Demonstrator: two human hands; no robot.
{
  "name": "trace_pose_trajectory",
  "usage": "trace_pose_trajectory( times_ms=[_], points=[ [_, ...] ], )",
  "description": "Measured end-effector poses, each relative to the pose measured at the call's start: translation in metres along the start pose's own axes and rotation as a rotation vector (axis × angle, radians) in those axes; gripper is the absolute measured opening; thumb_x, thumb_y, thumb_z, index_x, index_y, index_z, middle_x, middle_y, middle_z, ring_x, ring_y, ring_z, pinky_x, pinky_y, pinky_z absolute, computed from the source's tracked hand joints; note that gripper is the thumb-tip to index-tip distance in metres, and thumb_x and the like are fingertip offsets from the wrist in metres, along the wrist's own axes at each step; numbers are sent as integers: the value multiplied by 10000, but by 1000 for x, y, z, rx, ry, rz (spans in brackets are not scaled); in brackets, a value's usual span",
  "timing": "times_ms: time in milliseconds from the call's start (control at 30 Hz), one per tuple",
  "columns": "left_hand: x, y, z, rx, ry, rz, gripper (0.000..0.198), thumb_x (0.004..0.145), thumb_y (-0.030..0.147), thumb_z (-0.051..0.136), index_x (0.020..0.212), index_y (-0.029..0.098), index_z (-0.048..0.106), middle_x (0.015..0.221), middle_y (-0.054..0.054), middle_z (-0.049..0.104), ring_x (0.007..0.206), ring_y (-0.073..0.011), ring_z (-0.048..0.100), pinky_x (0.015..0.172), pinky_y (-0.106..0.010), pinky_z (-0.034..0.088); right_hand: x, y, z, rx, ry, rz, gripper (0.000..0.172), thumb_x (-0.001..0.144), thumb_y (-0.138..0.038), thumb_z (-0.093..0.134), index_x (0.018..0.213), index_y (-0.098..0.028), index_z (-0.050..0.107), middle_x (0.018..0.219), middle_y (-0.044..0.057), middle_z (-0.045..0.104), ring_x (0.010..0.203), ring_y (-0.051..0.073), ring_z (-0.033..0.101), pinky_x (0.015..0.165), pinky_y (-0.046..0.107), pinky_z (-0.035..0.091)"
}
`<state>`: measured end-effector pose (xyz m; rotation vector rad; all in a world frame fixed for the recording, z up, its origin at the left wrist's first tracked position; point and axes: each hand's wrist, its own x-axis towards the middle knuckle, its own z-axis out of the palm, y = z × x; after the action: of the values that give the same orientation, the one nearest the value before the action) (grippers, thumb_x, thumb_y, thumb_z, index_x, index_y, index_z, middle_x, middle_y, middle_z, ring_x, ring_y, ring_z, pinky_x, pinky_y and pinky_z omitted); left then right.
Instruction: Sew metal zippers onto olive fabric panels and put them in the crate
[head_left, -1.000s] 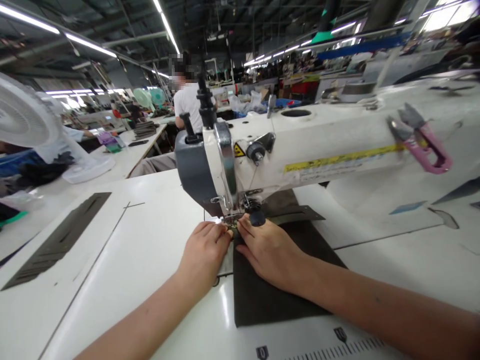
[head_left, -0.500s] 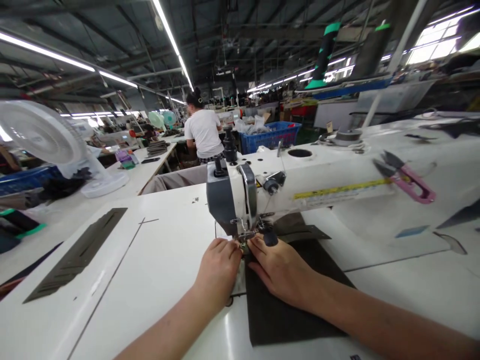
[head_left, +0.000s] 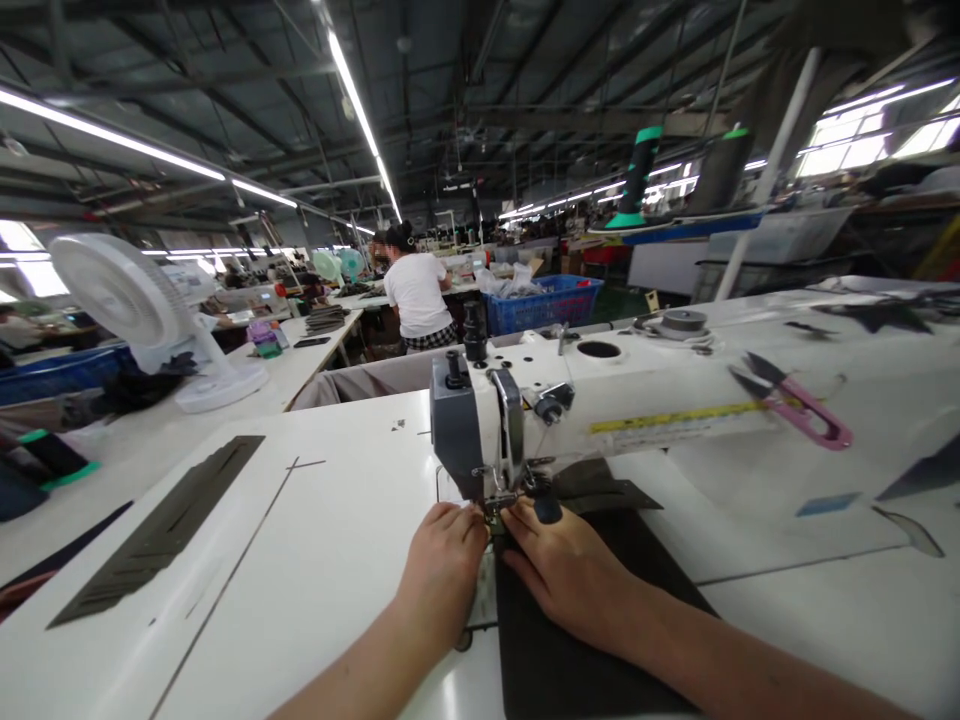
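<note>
A white industrial sewing machine (head_left: 645, 400) stands on the white table (head_left: 315, 540). A dark fabric piece (head_left: 600, 620) lies under its presser foot (head_left: 499, 500) and runs toward me. My left hand (head_left: 442, 570) is curled just left of the foot, its fingertips pinched at the fabric's edge. My right hand (head_left: 570, 570) lies flat on the dark fabric, with its fingers reaching to the foot.
Pink thread snips (head_left: 795, 405) rest on the machine arm. Dark cut strips (head_left: 165, 525) lie at the table's left. A white fan (head_left: 142, 300) stands on the neighbouring bench. A person in a white shirt (head_left: 418, 295) sits further back beside a blue crate (head_left: 544, 300).
The camera has tilted upward, so the machine and hands sit lower in view. Both hands keep their hold at the presser foot.
</note>
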<state>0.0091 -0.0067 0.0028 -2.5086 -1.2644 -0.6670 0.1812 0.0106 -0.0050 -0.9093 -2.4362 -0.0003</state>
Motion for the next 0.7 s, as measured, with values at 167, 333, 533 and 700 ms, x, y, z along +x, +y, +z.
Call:
trace_pose_trajectory(
  times_ms=[167, 333, 533, 700],
  points=[
    [-2, -1, 4, -30, 56, -61, 114, 766, 28, 581, 792, 139, 586, 832, -56, 654, 769, -189, 614, 735, -342, 503, -2, -1, 3, 8, 59, -16, 323, 797, -111, 470, 1109, -76, 548, 1076, 147, 612, 1008, 250, 558, 915, 413, 439],
    [-4, -2, -13, -103, 29, -107, 88, 789, 112, 574, 843, 164, 620, 919, -68, 656, 824, -204, 612, 755, -372, 502, -22, 22, -8, -176, 119, 30, 301, 836, -136, 423, 1104, -115, 559, 1128, 134, 593, 1101, 277, 500, 969, 530, 347],
    [-26, 23, -53, -264, -70, -93, 177, 853, 136, 480, 858, 191, 648, 865, -47, 649, 808, -190, 588, 748, -351, 485, -73, 16, -36, -412, 144, 91, 334, 774, -57, 361, 1004, -69, 604, 922, 165, 623, 835, 270, 568, 685, 415, 475],
    [-36, 49, -65, -384, -74, 19, 216, 886, 139, 440, 1013, 185, 609, 957, -64, 628, 882, -183, 558, 785, -334, 452, -83, -58, -61, -105, 101, 78, 251, 785, -87, 372, 647, -187, 557, 644, 53, 548, 606, 190, 519, 562, 314, 392]
  ],
)
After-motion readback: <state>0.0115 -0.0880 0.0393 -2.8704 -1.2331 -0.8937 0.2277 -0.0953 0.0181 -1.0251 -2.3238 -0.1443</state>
